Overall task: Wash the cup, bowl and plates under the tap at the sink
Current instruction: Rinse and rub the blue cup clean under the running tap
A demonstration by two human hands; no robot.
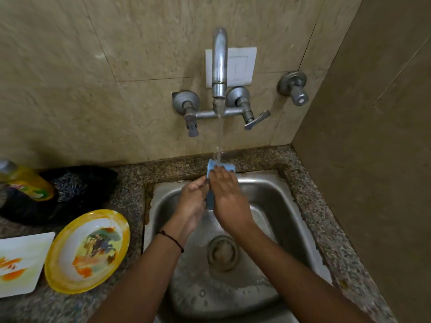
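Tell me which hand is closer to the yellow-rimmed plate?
Left. The left hand holds the blue item on the side facing the yellow-rimmed plate; the right hand holds it from the far side, further right.

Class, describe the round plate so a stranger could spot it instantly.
Start at the steel sink; two plates lie on the counter left of it. The round plate is nearer the sink and yellow-rimmed; the square plate beside it is white.
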